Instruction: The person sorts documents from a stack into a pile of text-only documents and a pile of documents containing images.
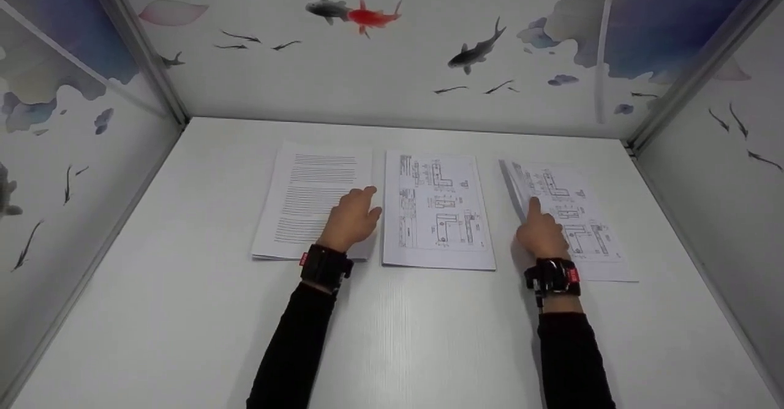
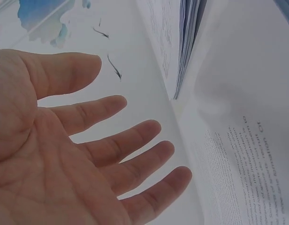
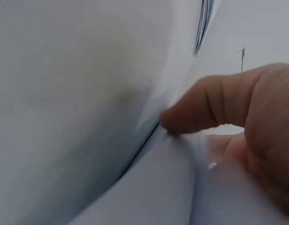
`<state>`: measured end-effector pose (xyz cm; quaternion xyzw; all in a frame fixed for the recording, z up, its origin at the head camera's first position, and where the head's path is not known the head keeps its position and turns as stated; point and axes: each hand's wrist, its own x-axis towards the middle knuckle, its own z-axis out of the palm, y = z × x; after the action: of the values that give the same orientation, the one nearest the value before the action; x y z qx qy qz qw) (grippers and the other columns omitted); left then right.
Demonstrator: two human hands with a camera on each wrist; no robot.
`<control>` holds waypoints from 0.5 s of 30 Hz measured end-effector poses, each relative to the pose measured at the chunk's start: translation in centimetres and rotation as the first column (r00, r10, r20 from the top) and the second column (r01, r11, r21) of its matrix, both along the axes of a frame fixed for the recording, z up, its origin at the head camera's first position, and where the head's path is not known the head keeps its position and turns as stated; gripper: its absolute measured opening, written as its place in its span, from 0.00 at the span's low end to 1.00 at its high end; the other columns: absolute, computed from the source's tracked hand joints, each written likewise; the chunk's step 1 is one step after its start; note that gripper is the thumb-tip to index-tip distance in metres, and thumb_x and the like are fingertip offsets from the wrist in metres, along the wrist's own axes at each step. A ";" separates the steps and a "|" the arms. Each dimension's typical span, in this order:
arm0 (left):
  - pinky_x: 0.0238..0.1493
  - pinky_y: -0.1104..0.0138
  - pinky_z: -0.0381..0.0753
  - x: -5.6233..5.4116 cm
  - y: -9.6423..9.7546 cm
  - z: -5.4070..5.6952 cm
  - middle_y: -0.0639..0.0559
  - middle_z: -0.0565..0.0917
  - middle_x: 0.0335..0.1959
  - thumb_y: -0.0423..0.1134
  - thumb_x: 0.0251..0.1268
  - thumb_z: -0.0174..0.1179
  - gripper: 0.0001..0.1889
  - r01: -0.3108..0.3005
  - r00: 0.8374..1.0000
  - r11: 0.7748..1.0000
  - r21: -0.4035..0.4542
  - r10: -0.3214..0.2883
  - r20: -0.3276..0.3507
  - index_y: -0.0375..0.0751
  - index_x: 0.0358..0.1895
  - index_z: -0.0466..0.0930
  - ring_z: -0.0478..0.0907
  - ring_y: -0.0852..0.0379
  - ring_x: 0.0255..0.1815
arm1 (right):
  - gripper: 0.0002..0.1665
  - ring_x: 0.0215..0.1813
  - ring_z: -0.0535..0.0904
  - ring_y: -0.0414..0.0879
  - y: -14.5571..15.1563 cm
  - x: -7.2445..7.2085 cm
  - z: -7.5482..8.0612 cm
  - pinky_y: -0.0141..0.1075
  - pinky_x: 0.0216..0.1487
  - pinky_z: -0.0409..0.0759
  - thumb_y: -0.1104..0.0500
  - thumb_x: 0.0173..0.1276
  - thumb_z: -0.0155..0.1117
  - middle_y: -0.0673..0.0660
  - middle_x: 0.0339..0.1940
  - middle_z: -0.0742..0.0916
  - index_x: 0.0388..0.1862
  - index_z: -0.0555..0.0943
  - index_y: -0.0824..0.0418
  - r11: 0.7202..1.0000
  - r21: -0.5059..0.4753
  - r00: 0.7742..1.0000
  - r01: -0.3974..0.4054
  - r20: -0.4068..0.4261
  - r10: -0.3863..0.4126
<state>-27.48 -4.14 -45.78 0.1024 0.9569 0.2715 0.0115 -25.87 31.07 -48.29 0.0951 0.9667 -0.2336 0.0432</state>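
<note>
My left hand [image 1: 350,220] hovers over the left stack of text-printed paper [image 1: 306,213]. In the left wrist view its palm and spread fingers [image 2: 135,140] face the camera and hold nothing. At the left edge of the right stack of paper [image 1: 603,268], printed with line drawings, my right hand [image 1: 542,232] pinches sheets. Their left edge stands raised and fanned. In the right wrist view the thumb [image 3: 201,105] lies against the edge of the blurred sheets [image 3: 149,187], with the other fingers partly hidden behind them.
Between the hands lies a middle stack of paper [image 1: 438,259] with line drawings. All three stacks lie on a white table [image 1: 392,335]. Upright panels [image 1: 392,90] with painted fish border the table at the back and both sides.
</note>
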 end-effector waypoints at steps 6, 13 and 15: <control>0.48 0.58 0.71 0.2 0.5 0.0 0.42 0.73 0.52 0.38 0.66 0.46 0.21 0.062 0.998 0.998 -0.022 -0.062 0.018 0.40 0.62 0.64 0.70 0.50 0.52 | 0.45 0.14 0.70 0.52 1.6 0.2 0.5 0.37 0.10 0.66 0.68 0.61 0.38 0.65 0.19 0.76 0.70 0.31 0.45 0.990 -0.139 0.993 0.001 -0.118 -0.017; 0.52 0.59 0.68 0.2 1.1 -0.2 0.43 0.72 0.54 0.42 0.65 0.49 0.23 0.105 0.994 0.994 -0.021 -0.104 0.046 0.41 0.62 0.64 0.69 0.50 0.54 | 0.45 0.19 0.72 0.53 2.4 0.6 1.1 0.38 0.11 0.67 0.66 0.63 0.37 0.78 0.42 0.75 0.68 0.28 0.42 0.978 -0.203 0.990 0.056 -0.117 -0.081; 0.53 0.60 0.67 0.2 1.2 -0.4 0.43 0.71 0.54 0.44 0.65 0.49 0.23 0.114 0.992 0.993 -0.029 -0.112 0.060 0.42 0.62 0.64 0.68 0.51 0.55 | 0.44 0.19 0.71 0.53 2.5 0.6 1.2 0.38 0.12 0.67 0.66 0.62 0.36 0.76 0.38 0.76 0.69 0.28 0.48 0.979 -0.191 0.990 0.072 -0.107 -0.094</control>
<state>-27.28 -2.98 -46.14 0.1481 0.9532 0.2576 0.0565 -25.28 33.53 -47.08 0.1174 0.9366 -0.3299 -0.0137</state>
